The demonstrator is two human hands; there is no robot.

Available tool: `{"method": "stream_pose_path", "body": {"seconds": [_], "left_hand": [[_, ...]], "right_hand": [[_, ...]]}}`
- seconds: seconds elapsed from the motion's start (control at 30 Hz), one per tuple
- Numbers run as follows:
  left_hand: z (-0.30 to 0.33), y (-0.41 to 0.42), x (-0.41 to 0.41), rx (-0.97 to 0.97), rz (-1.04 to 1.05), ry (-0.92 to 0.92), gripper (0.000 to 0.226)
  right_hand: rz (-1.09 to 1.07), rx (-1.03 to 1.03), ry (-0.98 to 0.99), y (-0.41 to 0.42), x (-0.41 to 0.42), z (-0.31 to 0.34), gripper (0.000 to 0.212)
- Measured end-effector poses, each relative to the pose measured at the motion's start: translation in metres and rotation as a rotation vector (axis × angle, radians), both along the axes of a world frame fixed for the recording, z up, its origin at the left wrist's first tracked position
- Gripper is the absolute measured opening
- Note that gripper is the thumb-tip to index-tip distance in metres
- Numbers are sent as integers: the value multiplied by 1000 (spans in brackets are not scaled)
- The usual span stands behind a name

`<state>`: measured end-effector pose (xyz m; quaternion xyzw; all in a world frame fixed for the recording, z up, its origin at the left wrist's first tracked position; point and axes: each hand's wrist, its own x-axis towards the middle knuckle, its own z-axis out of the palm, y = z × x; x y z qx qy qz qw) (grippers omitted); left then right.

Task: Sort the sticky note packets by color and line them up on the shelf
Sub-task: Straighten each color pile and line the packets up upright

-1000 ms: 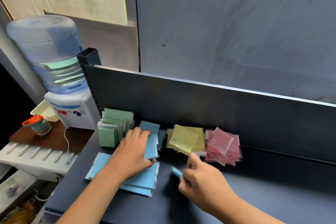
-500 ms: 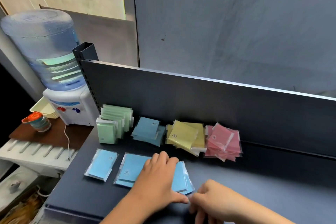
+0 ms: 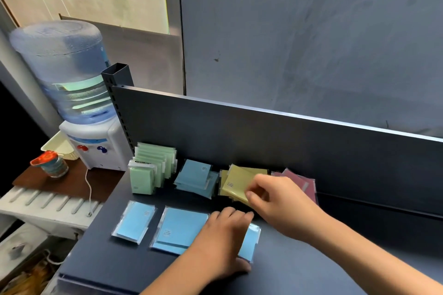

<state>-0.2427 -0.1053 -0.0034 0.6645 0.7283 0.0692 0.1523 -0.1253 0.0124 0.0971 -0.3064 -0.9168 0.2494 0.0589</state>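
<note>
I see my left hand (image 3: 221, 242) lying flat, fingers straight, pressing on the big blue packets (image 3: 182, 230) at the shelf (image 3: 335, 268) front, w/ a small blue packet (image 3: 134, 221) just left of them. Right hand (image 3: 280, 201) pinches the top yellow packet (image 3: 239, 183), thumb and fingers curled on its edge. Along the back panel: green packets (image 3: 149, 167) upright, blue pile (image 3: 196, 178), yellow pile, pink pile (image 3: 303, 181) partly hidden behind the right hand.
</note>
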Motion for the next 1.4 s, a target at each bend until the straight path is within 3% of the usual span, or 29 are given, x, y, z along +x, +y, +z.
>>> {"method": "stream_pose_path", "body": {"seconds": [0.07, 0.13, 0.23, 0.33, 0.43, 0.57, 0.7, 0.8, 0.9, 1.03, 1.17, 1.33, 1.4], "left_hand": [[-2, -6, -4, 20, -23, 35, 90], [-7, -13, -8, 15, -6, 27, 97], [-11, -28, -13, -21, 55, -21, 104], [-7, -50, -26, 54, 95, -25, 79], [-4, -82, -63, 142, 184, -55, 61], [-8, -112, -118, 236, 364, -90, 50], [-12, -133, -161, 310, 548, -65, 34], [-15, -142, -170, 278, 561, -100, 16], [-12, -137, -163, 315, 486, -117, 13], [-4, -107, -146, 330, 352, -163, 20], [2, -61, -132, 252, 248, -90, 45], [9, 1, -132, 152, 199, 62, 63], [9, 18, -138, 76, 248, 74, 68]], "right_hand": [[96, 154, 69, 0, -33, -8, 7], [204, 288, 75, -1, -75, -24, 21], [279, 415, -110, -2, -135, -54, 37], [287, 450, -320, 0, -165, -77, 47], [300, 499, -370, 2, -179, -87, 48], [285, 443, -305, 9, -184, -83, 29], [241, 575, -89, 2, -171, -76, 26], [263, 713, 152, -10, -143, -65, 30], [379, 734, 219, -27, -99, -51, 24], [509, 839, 146, -39, -35, -62, 13], [453, 814, -61, -43, 4, -100, 6], [317, 507, -155, -48, 13, -107, 29], [290, 484, -230, -50, 14, -106, 35]]}}
